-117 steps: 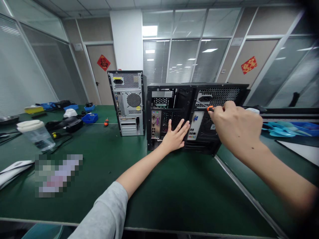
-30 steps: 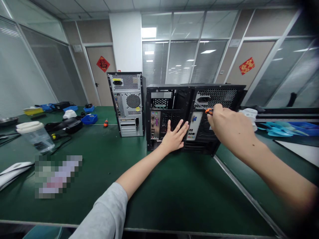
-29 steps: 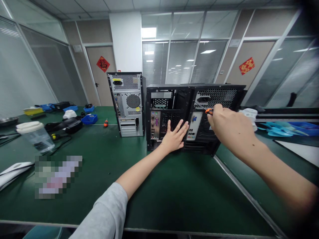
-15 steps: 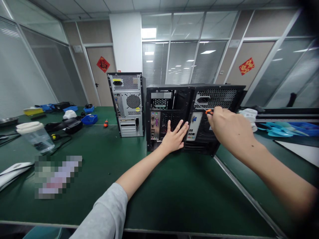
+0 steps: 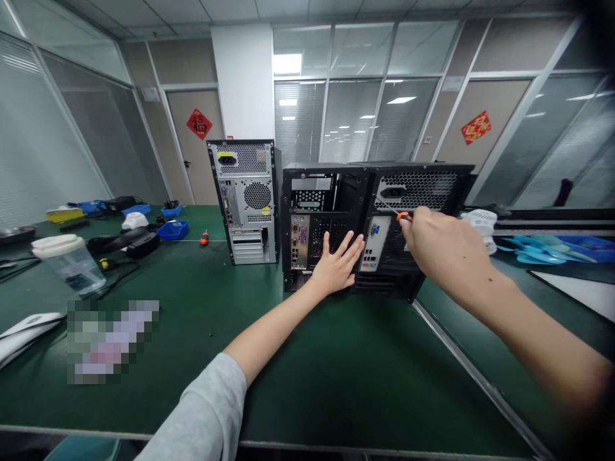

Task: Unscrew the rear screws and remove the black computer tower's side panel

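Note:
Two black computer cases stand side by side, backs toward me. My left hand point(image 5: 337, 264) lies spread against the lower back of the left black computer case point(image 5: 321, 192), near its right edge. In my right hand point(image 5: 435, 246) is a screwdriver point(image 5: 404, 216) with an orange and black handle, the fingers wrapped round it. Its thin shaft points up and left, its tip at the left edge of the right black computer case point(image 5: 418, 186), below the power socket's level. Whether a screw sits under the tip is too small to tell.
A grey computer tower point(image 5: 247, 202) stands to the left. Another orange screwdriver point(image 5: 204, 238), blue bins point(image 5: 173, 230) and a clear cup point(image 5: 70, 266) are farther left. A light blue fan blade point(image 5: 535, 250) lies at the right. A metal seam point(image 5: 473, 358) crosses the green table.
Almost nothing differs. My right hand has shifted very slightly, still gripping the screwdriver; my left hand stays put.

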The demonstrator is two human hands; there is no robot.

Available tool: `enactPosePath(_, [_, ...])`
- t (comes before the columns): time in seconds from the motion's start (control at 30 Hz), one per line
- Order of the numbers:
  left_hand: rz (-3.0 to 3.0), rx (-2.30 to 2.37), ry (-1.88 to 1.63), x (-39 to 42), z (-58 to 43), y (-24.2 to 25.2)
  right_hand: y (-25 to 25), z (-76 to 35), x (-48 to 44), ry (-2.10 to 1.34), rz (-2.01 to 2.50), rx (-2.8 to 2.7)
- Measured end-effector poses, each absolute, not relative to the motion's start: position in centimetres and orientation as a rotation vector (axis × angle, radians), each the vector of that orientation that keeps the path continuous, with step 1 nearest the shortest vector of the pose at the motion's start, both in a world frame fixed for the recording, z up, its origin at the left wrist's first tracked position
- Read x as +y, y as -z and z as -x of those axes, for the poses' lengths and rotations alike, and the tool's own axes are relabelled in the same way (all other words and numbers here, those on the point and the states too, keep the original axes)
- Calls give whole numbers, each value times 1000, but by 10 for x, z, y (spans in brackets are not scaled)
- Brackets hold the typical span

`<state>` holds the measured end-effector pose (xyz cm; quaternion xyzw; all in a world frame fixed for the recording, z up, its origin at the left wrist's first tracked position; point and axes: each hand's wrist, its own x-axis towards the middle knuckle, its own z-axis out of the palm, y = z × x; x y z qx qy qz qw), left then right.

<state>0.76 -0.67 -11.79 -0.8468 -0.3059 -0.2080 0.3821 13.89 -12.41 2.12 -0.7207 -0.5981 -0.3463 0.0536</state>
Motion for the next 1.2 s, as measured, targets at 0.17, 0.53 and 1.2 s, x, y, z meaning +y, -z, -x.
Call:
enactPosePath(0.17, [2156, -784, 528, -7, -8, 118, -24, -138, -124, 1006, 2207, -1815])
enactPosePath(0.53, [2145, -774, 546, -6, -8, 119, -27, -147, -116, 765, 2128, -1811])
enactPosePath(1.2, [2143, -770, 573, -5, -8, 120, -33, -159, -110, 7, 1996, -1664])
